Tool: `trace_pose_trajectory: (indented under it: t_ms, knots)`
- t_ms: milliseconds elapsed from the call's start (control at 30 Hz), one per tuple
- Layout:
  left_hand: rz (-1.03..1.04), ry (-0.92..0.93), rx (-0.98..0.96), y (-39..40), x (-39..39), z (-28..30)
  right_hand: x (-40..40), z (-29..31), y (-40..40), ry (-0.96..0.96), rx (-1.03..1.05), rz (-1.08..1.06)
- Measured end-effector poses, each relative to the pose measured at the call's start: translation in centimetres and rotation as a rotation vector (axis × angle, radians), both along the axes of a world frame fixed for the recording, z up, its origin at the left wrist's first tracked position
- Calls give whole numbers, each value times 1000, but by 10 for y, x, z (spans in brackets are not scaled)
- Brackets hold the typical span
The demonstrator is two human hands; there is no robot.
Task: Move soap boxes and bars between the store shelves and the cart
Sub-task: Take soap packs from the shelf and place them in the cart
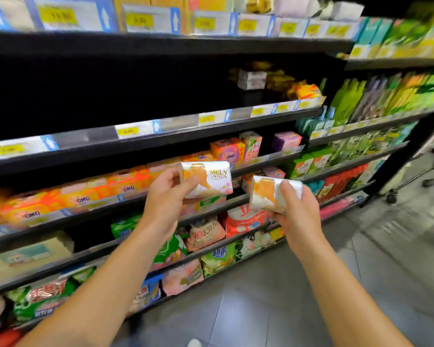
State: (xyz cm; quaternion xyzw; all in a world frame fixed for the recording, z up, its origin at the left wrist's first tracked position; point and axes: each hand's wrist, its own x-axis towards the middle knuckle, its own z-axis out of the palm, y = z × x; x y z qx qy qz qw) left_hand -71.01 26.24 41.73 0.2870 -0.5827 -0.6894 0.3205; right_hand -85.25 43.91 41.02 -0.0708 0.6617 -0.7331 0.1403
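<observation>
Left hand: the left hand (164, 194) gripped a white-and-orange soap box (206, 179) marked "MeLy", thumb across its front face, fingers behind it, the box held up in the air in front of the shelves.
Right hand: the right hand (296, 211) clasped a second soap box (268, 194) of the same white-and-orange pattern, fingers curled over its top edge (the print on this one was turned away and could not be read).
Boxes, relation: the two boxes were near each other but apart, the left one slightly higher, both level with the shelf of orange packs.
Shelves: black store shelves (211, 46) ran across the view, with price tags (135, 131) along their front edges; the shelf bay at chest height was mostly dark, with a few small white boxes (251, 80) and yellow packs at its right end.
Orange packs: a row of orange OMO packs (85, 194) lay on the shelf behind the left hand.
Lower shelves: bags (246, 219) in red, green and pink filled the rows below.
Floor: grey tiled floor (361, 284) lay to the right.
Cart: wheels and frame of a cart (426, 176) showed at the far right edge, well apart from both hands.
</observation>
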Motion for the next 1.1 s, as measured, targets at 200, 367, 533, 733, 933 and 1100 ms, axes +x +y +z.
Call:
trace_pose_trajectory:
  t_ms: [200,367,533,733,933,1100]
  knots:
    - [-9,-11,-81,-25,-81,22,-74,13,-28,30,-11,-47]
    - [53,-25,-414,-37,-139,42,-135,25,-37,111,-8,-44]
    - [152,-12,-695,-38,-210,60,-205,32,-48,204,-19,25]
    - [332,-86,-829,-45,-294,70,-287,31,-56,202,-35,161]
    - [411,-381,-723,-55,-362,81,-339,24,-53,173,-37,293]
    - [291,-766,-713,-59,-392,87,-354,24,-57,147,-71,347]
